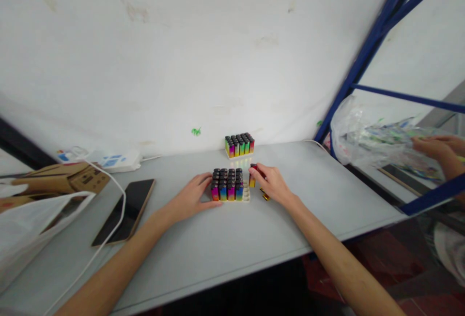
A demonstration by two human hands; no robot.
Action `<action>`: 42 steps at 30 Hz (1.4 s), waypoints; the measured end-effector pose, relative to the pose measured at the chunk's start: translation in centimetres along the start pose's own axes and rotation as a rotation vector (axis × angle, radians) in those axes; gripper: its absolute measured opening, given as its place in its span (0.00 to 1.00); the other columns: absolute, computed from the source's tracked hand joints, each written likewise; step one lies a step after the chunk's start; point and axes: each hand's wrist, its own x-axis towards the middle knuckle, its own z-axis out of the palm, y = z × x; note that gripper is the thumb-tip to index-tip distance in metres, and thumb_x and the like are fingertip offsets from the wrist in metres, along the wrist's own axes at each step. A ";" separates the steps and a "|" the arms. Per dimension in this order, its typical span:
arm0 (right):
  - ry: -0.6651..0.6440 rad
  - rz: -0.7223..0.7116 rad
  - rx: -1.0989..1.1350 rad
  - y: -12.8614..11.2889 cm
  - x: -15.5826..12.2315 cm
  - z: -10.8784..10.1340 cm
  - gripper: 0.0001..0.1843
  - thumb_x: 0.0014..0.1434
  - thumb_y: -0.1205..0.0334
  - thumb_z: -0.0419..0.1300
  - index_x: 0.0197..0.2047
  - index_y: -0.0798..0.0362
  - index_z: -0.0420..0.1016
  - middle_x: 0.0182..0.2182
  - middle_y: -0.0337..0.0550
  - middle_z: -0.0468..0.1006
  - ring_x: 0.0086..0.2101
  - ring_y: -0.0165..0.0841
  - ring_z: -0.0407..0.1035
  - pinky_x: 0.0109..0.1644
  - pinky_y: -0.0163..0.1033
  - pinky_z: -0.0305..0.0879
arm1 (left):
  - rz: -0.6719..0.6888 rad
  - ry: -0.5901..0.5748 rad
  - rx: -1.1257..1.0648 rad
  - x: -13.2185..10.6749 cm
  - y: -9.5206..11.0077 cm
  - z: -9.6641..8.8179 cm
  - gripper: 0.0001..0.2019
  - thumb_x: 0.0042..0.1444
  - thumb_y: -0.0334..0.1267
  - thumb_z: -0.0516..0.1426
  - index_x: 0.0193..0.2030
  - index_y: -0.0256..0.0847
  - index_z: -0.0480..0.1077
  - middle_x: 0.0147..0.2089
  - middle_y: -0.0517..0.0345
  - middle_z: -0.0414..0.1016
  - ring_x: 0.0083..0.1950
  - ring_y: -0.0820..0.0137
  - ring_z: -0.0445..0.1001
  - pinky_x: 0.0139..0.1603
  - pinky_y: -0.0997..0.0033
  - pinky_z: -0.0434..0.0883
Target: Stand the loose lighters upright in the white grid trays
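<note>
In front of me stands a white tray (246,197) with rows of upright lighters (227,189), black-topped with rainbow-coloured bodies. Along its right side a column of round slots shows bare. My left hand (192,197) curls around the tray's left end, thumb at the front edge and fingers at the back corner. Between the thumb and fingers of my right hand (272,183) is a red and yellow lighter (252,178), upright just right of the tray. Small shiny gold pieces (265,194) lie beneath that hand, partly hidden; I cannot make out what they are.
Another filled lighter tray (240,145) stands back near the wall. At left are a phone (125,212), a white cable (123,204), a cardboard box (69,179) and a white bag (32,229). A blue metal frame (358,67) rises at right; beyond it another person's hand (436,146) touches clear plastic.
</note>
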 end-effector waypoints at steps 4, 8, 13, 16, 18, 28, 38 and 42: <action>-0.059 -0.025 0.009 0.7 0.2 0.0 0.25 0.77 0.40 0.51 0.34 0.48 0.70 0.32 0.44 0.83 0.32 0.38 0.74 0.40 0.40 0.63 | -0.004 0.006 -0.014 0.1 -0.2 0.2 0.39 0.59 0.67 0.65 0.68 0.41 0.72 0.71 0.40 0.73 0.72 0.45 0.71 0.76 0.45 0.68; -0.156 -0.071 -0.112 1.4 0.4 0.5 0.21 0.78 0.45 0.52 0.37 0.48 0.71 0.33 0.44 0.82 0.33 0.37 0.73 0.41 0.40 0.64 | -0.001 0.004 -0.013 0.0 -0.2 0.2 0.38 0.60 0.66 0.65 0.68 0.42 0.72 0.72 0.39 0.72 0.72 0.45 0.71 0.76 0.44 0.68; -0.191 -0.107 -0.316 1.4 0.3 1.0 0.14 0.76 0.50 0.58 0.43 0.51 0.76 0.39 0.48 0.79 0.39 0.39 0.73 0.47 0.41 0.67 | 0.012 0.004 -0.009 0.0 0.0 0.0 0.38 0.61 0.65 0.65 0.68 0.42 0.71 0.72 0.40 0.72 0.72 0.46 0.71 0.76 0.43 0.68; -0.117 -0.085 -0.297 1.5 0.0 -0.6 0.16 0.76 0.48 0.58 0.51 0.50 0.78 0.43 0.49 0.80 0.40 0.39 0.74 0.50 0.42 0.68 | 0.028 0.000 -0.003 0.0 0.0 -0.1 0.37 0.62 0.67 0.63 0.67 0.41 0.73 0.71 0.40 0.73 0.71 0.45 0.72 0.74 0.43 0.69; -0.001 0.025 -0.299 2.1 -0.5 -2.2 0.18 0.78 0.48 0.52 0.55 0.50 0.78 0.40 0.47 0.80 0.38 0.39 0.74 0.49 0.42 0.68 | 0.037 0.004 -0.007 0.1 -0.2 -0.1 0.36 0.62 0.67 0.62 0.66 0.42 0.73 0.70 0.40 0.73 0.71 0.44 0.72 0.74 0.43 0.70; 0.035 0.357 -0.616 5.2 -3.8 -2.6 0.26 0.70 0.40 0.63 0.54 0.54 0.80 0.43 0.56 0.81 0.43 0.46 0.77 0.49 0.44 0.68 | 0.048 0.019 0.012 0.1 -1.0 0.5 0.36 0.62 0.67 0.62 0.66 0.41 0.73 0.70 0.38 0.73 0.70 0.45 0.73 0.73 0.44 0.71; 0.043 0.343 -0.544 6.9 -2.8 -3.1 0.19 0.72 0.46 0.62 0.50 0.54 0.80 0.40 0.51 0.83 0.40 0.41 0.77 0.47 0.41 0.68 | 0.054 0.052 -0.005 0.0 -1.3 0.9 0.37 0.61 0.67 0.63 0.67 0.41 0.73 0.71 0.39 0.73 0.70 0.46 0.73 0.73 0.44 0.71; 0.036 0.380 -0.538 7.4 -0.6 -2.8 0.15 0.69 0.49 0.66 0.43 0.54 0.80 0.41 0.53 0.83 0.42 0.41 0.76 0.47 0.40 0.67 | 0.056 0.055 -0.007 0.1 -1.1 0.8 0.36 0.61 0.67 0.63 0.65 0.42 0.74 0.69 0.39 0.75 0.68 0.46 0.74 0.71 0.45 0.73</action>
